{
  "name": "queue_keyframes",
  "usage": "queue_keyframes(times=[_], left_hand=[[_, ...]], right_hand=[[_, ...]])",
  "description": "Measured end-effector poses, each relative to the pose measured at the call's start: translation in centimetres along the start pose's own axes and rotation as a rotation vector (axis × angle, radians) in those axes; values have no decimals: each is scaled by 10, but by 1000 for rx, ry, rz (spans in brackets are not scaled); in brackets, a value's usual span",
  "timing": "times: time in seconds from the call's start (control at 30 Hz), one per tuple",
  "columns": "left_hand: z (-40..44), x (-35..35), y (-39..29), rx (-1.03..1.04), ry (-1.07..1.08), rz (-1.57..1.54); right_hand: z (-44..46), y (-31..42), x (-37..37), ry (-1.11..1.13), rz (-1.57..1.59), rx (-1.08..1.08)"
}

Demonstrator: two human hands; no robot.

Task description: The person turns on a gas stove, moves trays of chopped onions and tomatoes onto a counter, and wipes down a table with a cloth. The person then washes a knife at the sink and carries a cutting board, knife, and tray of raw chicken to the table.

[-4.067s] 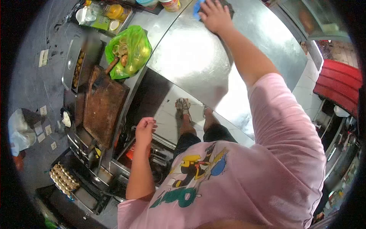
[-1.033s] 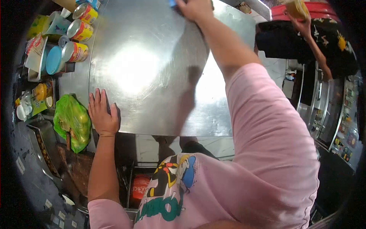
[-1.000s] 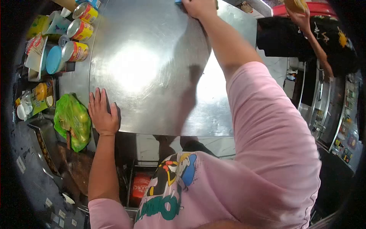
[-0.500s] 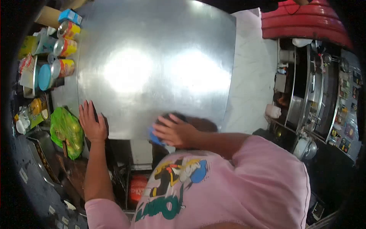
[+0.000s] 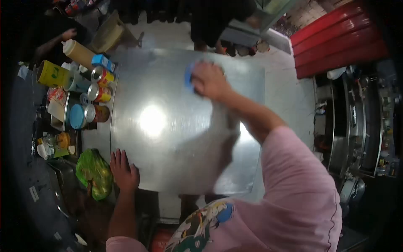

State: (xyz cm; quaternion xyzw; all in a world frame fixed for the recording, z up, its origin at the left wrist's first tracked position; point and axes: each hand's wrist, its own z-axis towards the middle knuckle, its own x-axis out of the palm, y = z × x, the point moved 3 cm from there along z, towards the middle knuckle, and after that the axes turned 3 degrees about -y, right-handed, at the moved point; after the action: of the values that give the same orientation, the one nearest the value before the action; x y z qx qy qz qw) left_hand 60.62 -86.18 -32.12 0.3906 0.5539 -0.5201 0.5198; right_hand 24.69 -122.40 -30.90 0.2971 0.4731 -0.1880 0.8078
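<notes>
My right hand [image 5: 210, 82] is stretched out over the far part of a shiny metal tabletop [image 5: 176, 168]. It presses on a blue cloth [image 5: 188, 77], which shows at the hand's left side; the rest of it is hidden beneath the palm, and the hand is slightly blurred. Flat on the tabletop's near left corner rests my left hand [image 5: 124, 172], fingers stretched out and holding nothing. Just left of that hand lies a green plastic bag [image 5: 94, 174] with yellowish-green contents.
Along the left edge stand several tins [image 5: 100, 92], a blue box [image 5: 103, 63], a squeeze bottle [image 5: 79, 53] and a blue-lidded tub [image 5: 77, 116]. A person in dark clothes [image 5: 214, 21] stands beyond the table. Another person's hand [image 5: 69, 34] shows at upper left. Metal shelving [image 5: 340, 122] lines the right.
My right hand has slid the blue cloth from the near edge to the far part of the tabletop. My left hand stays at the corner. The view has tilted up, showing people beyond.
</notes>
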Motion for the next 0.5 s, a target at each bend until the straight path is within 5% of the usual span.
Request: queue_keyframes(times=[0.1, 0.23, 0.33, 0.5], left_hand=[[2, 6, 1, -1, 13, 20], [-1, 11, 4, 10, -23, 28], [-1, 14, 5, 6, -13, 31], [-5, 20, 9, 32, -9, 80]], right_hand=[[13, -84, 24, -106, -299, 459], [-6, -81, 29, -174, -398, 593], [-58, -5, 25, -209, -407, 465], [-194, 197, -2, 316, -47, 340]])
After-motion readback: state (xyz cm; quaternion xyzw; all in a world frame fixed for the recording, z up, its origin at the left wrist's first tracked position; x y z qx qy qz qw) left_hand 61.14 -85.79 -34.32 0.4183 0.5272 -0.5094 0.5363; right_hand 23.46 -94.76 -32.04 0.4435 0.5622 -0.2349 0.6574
